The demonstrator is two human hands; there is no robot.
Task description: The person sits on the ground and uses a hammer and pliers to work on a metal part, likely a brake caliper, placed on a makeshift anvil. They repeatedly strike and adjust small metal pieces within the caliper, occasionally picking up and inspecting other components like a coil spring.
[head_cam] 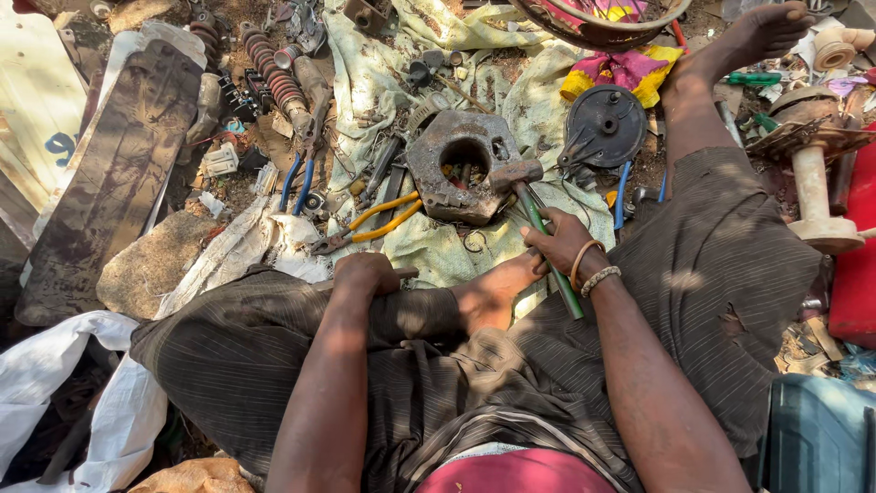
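Hammer [516, 173] in right grip [561, 245], seemingly.

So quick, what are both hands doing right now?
Left hand: closed in a fist, resting on the knee, holding nothing visible.
Right hand: closed around the green-handled hammer.

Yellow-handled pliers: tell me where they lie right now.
In the head view the yellow-handled pliers lie on the pale cloth, just left of the rusty metal casting and ahead of the left hand, which rests on the knee.
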